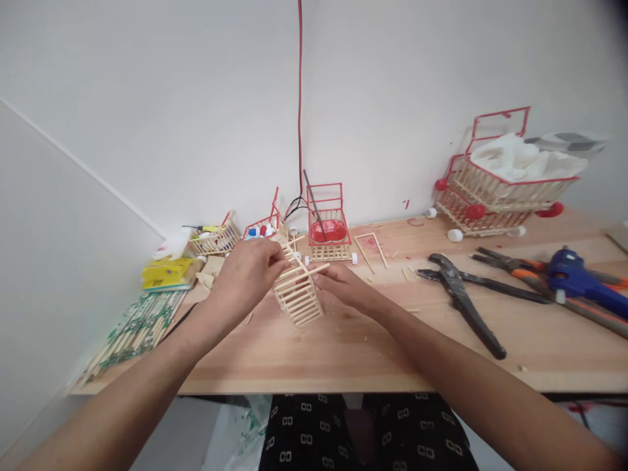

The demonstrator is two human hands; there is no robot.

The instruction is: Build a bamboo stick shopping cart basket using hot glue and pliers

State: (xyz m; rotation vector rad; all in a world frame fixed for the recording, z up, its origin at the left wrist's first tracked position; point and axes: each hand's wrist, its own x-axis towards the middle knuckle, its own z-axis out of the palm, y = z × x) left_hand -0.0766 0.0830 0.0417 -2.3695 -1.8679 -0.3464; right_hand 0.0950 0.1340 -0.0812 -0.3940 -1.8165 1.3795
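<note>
A small slatted basket of thin wooden sticks [299, 301] is held tilted above the table, between my two hands. My left hand [252, 265] has its fingers closed on the basket's upper left edge. At the right side, my right hand [338, 282] pinches the basket near a stick that juts out past its rim. Part of the basket's far side is hidden behind my left fingers. Just behind stands a little stick cart with red edges [342, 196], holding a red dish and a thin dark rod.
Pliers [461, 297] and a blue glue gun [583, 278] lie at the right. A larger red-edged cart [510, 190] holds white tissue. Wrapped sticks [140, 320] and a yellow packet [168, 275] lie at the left. A stick frame [371, 237] rests near the wall.
</note>
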